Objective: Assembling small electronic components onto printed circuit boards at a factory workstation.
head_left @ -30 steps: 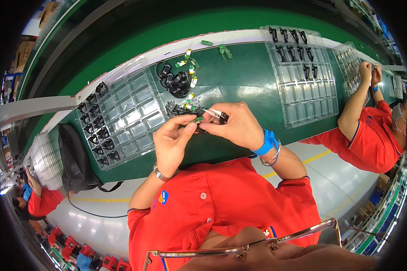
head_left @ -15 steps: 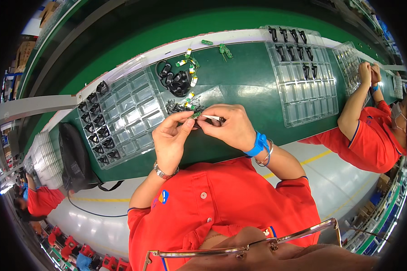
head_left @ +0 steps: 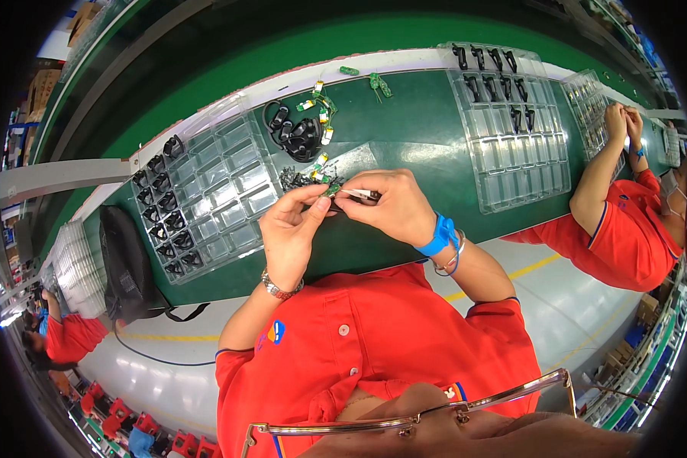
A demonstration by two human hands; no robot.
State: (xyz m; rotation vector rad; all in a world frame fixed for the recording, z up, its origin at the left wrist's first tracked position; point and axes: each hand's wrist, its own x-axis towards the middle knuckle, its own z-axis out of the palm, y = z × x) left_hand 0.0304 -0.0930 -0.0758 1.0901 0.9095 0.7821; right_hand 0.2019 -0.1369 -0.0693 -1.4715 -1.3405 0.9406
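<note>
Between the thumb and fingers of my left hand (head_left: pixel 288 233) is a small green circuit board (head_left: pixel 333 189), pinched at its edge. My right hand (head_left: pixel 393 208) is closed around a thin white and black piece (head_left: pixel 362 194), whose exact kind I cannot make out. Its inner end is close to the board, and whether they touch is hidden by my fingertips. Just beyond my left fingers lies a pile of small black parts (head_left: pixel 296 179). Several green boards with white and yellow parts (head_left: pixel 324 114) lie farther off, beside a black bundle of rounded parts (head_left: pixel 301 139).
A clear compartment tray (head_left: pixel 225 183) with black parts in its left columns lies at left, near a black bag (head_left: pixel 126 267). Another clear tray (head_left: pixel 523 164) with black parts at its far end lies at right. Beyond it a co-worker (head_left: pixel 626 229) works at the green table (head_left: pixel 427 114).
Both hands have shifted very slightly, the right one a little away from me. The board and the white piece stay in my fingers, with the board tilted somewhat differently.
</note>
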